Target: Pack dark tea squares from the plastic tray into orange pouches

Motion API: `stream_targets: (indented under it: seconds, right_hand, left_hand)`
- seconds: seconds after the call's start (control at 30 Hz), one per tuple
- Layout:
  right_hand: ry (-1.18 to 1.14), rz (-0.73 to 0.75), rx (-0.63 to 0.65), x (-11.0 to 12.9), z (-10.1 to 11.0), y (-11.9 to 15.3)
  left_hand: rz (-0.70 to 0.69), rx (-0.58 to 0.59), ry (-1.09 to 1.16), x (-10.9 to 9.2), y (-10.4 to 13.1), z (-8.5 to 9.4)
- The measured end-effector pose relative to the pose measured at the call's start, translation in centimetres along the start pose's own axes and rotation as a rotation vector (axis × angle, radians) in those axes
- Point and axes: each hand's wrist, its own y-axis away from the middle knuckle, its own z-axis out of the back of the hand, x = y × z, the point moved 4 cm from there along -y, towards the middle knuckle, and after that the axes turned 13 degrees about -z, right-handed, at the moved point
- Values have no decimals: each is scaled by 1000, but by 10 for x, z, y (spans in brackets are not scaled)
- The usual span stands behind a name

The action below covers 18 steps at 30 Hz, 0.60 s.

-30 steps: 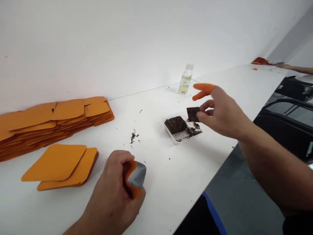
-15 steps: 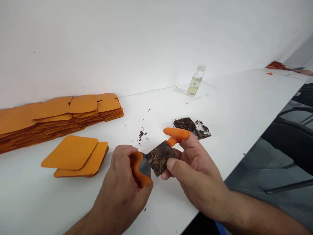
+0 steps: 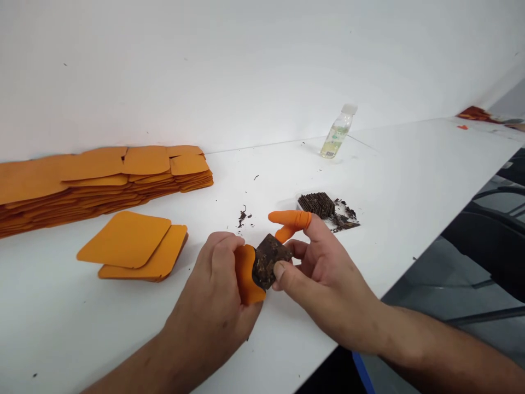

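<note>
My left hand (image 3: 219, 290) is closed around an orange pouch (image 3: 247, 276), squeezing it so its mouth bows open toward the right. Between the thumb and fingers of my right hand (image 3: 324, 268) is a thin dark-brown square slab (image 3: 270, 260), which looks like pressed leaves. The slab's left corner is in the mouth of the pouch. Orange finger cots (image 3: 289, 220) cover two fingers of my right hand, and those fingers are stretched out above the slab. Behind them, a clear tray (image 3: 298, 203) holds a row of similar dark slabs (image 3: 318, 204) standing on edge.
Orange pouches (image 3: 147, 161) lie in a long overlapping pile along the wall. A smaller stack of pouches (image 3: 127, 241) is left of my hands. A clear bottle (image 3: 337, 134) stands farther back. Dark crumbs (image 3: 344, 216) lie beside the tray. Dark chairs (image 3: 479, 235) stand past the table's right edge.
The slab has moved left, with its corner now inside the pouch's mouth. My hands have come closer together. The whole view has shifted slightly.
</note>
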Motion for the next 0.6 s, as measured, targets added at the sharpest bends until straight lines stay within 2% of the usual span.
stream_targets:
  seconds: [0.13,0.37,0.5,0.6]
  right_hand:
    - [186,151,-61,-1,2,4]
    - [145,110,-29,1,-1,-5]
    - [284,182,18,-1,-2,0]
    - [231,233,16,0,1,2]
  left_hand:
    - [-2,5,13,0,-2,0]
    - [37,5,68,-1,-2,0]
    - [130,-10,82,3,0,1]
    - [164,-31,101,4,1,2]
